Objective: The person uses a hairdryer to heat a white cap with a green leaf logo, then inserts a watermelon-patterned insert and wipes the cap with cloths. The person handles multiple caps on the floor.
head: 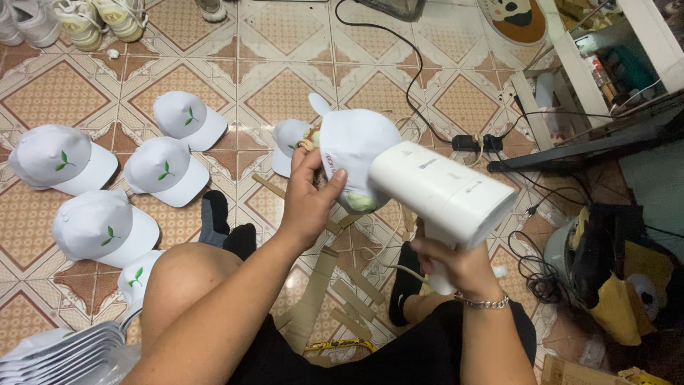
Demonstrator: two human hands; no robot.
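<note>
- White cap (356, 146) sits up in front of the person, held by the left hand (308, 196), whose grip is clenched on the cap's near side, thumb across the fabric.
- Right hand (456, 264) is clamped on the handle of a white steamer (442, 191).
- Steamer's long body slants up and left, its nozzle end touching the cap's right side; the handle drops toward the lap.
- More caps (167, 170) lie on the tiled floor (285, 93), well to the left.

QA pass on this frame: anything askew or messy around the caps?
Nothing damaged. Cardboard strips lie scattered on the floor between the legs, cables tangle at right. Left hand holds the white cap; right hand the steamer.
</note>
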